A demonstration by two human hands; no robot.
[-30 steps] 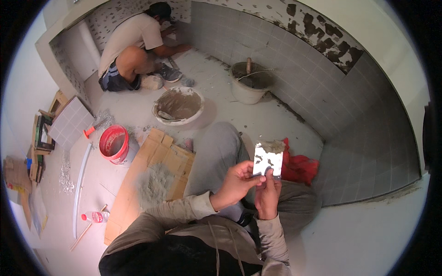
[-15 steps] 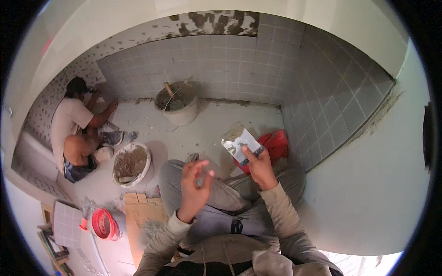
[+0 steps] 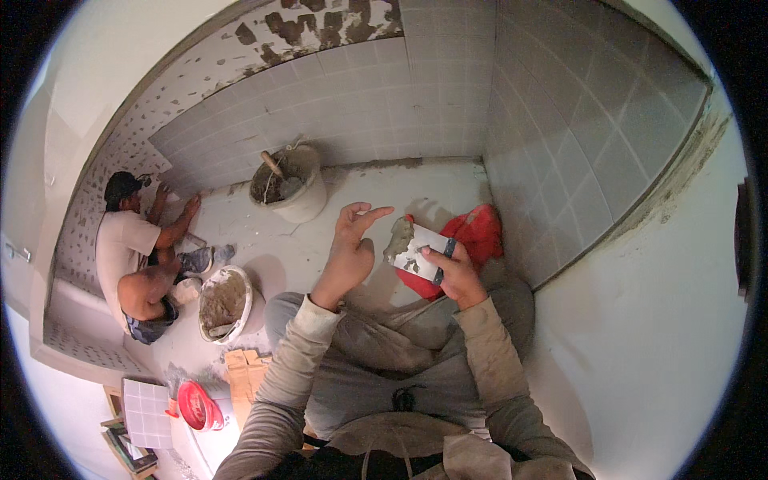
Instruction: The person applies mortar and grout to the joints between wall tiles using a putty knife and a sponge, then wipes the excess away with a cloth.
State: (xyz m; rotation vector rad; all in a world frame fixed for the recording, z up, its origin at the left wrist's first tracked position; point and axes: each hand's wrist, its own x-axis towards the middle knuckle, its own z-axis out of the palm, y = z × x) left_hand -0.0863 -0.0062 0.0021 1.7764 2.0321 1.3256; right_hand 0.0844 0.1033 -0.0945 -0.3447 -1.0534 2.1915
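My right hand (image 3: 462,278) grips a wide putty knife (image 3: 430,242) by its dark back edge, thumb on top of the blade. Grey-beige paste (image 3: 399,239) clings along the blade's far left edge. To the left of the blade, my left hand (image 3: 349,256) is raised with nothing in it. Its index finger stretches toward the paste without visibly touching it, and the other fingers are partly bent. A crumpled red cloth or bag (image 3: 481,234) lies on the floor below and behind the putty knife.
A mortar bucket (image 3: 308,202) with a wooden-handled tool stands by the tiled wall (image 3: 352,96). Nearer left are another mortar bucket (image 3: 250,308), a red bucket (image 3: 210,414), cardboard (image 3: 244,372) and tile sheets (image 3: 146,412). A co-worker (image 3: 128,248) crouches at the left wall.
My left hand has moved forward and extended its index finger toward the blade. The putty knife has turned slightly, still in my right hand. The whole view has tilted and shifted.
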